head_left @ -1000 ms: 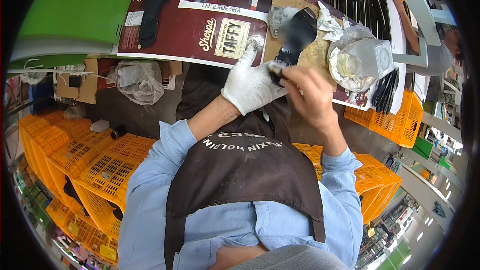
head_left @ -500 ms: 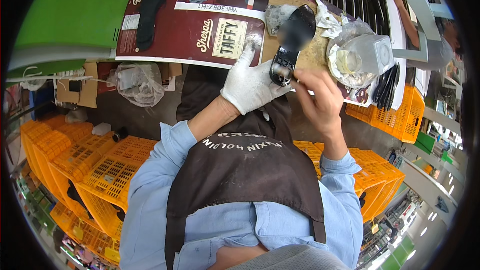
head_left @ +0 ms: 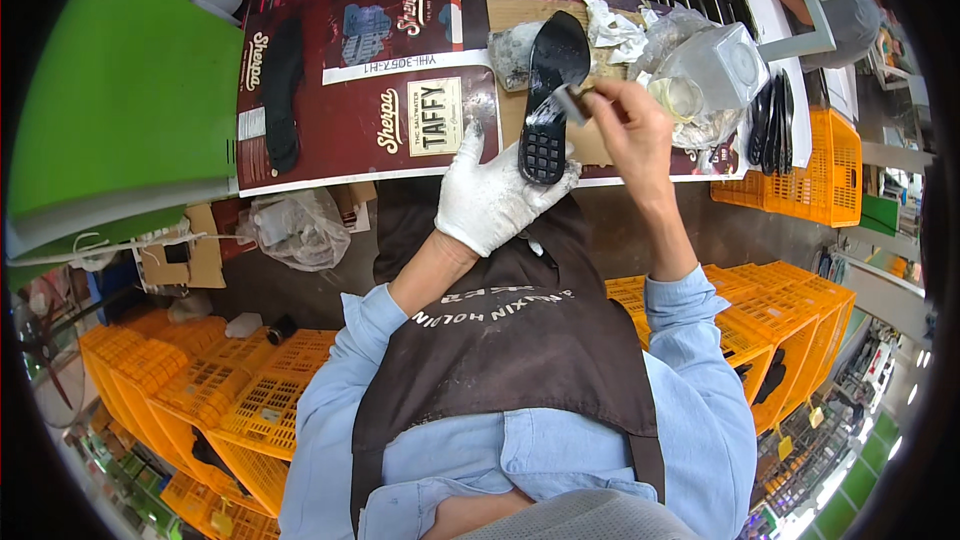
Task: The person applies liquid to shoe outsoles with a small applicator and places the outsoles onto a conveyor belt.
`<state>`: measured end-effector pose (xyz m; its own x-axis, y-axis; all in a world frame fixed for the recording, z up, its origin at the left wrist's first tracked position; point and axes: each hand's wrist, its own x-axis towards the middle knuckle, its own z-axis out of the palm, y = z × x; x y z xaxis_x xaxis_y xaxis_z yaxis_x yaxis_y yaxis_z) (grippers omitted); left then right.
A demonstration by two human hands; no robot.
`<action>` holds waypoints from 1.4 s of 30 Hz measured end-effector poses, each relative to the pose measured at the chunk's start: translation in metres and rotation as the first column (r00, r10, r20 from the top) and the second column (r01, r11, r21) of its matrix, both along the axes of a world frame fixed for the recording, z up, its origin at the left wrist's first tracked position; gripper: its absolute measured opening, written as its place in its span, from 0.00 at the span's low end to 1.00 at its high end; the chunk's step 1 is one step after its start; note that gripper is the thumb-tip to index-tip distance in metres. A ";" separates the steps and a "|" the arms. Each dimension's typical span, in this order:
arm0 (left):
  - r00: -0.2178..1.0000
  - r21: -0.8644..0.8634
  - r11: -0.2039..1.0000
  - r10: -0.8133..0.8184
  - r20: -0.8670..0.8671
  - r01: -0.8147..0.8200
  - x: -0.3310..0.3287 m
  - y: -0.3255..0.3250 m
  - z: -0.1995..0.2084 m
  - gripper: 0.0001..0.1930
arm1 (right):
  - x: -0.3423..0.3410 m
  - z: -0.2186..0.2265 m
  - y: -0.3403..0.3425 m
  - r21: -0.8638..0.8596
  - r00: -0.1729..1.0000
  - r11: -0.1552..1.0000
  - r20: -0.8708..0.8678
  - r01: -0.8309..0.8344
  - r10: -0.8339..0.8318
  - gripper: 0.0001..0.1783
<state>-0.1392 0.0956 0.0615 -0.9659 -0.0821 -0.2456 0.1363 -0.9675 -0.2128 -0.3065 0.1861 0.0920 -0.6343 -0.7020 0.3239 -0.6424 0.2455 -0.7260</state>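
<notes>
A black shoe sole (head_left: 556,52) points away from me, its heel end with a grid of square hollows lying nearest my body. My left hand (head_left: 488,198), in a white glove, grips the heel end from below, thumb stretched out along the left side. Bare, my right hand (head_left: 636,130) pinches a small brush (head_left: 576,103) whose bristle end touches the sole around its middle. Whitish wet streaks show on the sole there. Beneath and beyond it are a piece of brown cardboard (head_left: 508,15) and a grey, plastic-wrapped block (head_left: 513,52).
Right of the sole stand a translucent plastic container (head_left: 722,68) in crumpled film and white crumpled paper (head_left: 612,28). More black soles (head_left: 772,125) lie at the table's right edge; another dark strip (head_left: 281,100) rests left. Yellow crates (head_left: 265,405) stand behind me on both sides.
The brush has moved from the heel end up to the sole's middle. The sole's heel has turned to lie more in line with me. My view has shifted slightly.
</notes>
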 end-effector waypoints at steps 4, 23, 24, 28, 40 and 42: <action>0.998 -0.007 1.000 -0.011 0.055 0.011 -0.002 0.004 -0.003 0.32 | -0.003 0.002 -0.005 -0.130 0.988 0.991 0.147 -0.022 0.042 0.08; 1.000 -0.188 0.982 0.018 0.014 -0.015 0.005 0.005 -0.022 0.23 | -0.089 -0.026 -0.024 -0.091 0.954 0.975 0.241 0.204 -0.178 0.11; 0.999 -0.207 0.978 0.031 0.035 -0.023 0.005 0.004 -0.022 0.22 | -0.084 -0.025 -0.027 -0.141 0.966 0.987 0.255 0.082 -0.044 0.11; 0.998 -0.170 0.984 0.052 0.041 -0.044 0.009 0.001 -0.029 0.21 | -0.102 -0.036 -0.036 -0.055 0.983 0.997 0.182 0.049 -0.038 0.12; 0.990 -0.258 0.960 0.131 0.051 -0.113 0.028 -0.011 -0.021 0.19 | -0.136 -0.032 -0.066 -0.032 0.986 0.999 0.164 0.021 -0.016 0.12; 0.984 -0.213 0.966 0.164 0.075 -0.145 0.029 -0.012 -0.020 0.19 | -0.133 -0.036 -0.072 -0.049 0.975 0.993 0.192 -0.103 0.111 0.13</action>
<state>-0.1103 0.0833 0.0419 -0.9117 -0.2866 -0.2945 0.2972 -0.9548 0.0092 -0.4396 0.1137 0.0559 -0.6096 -0.7585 0.2303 -0.5093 0.1521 -0.8471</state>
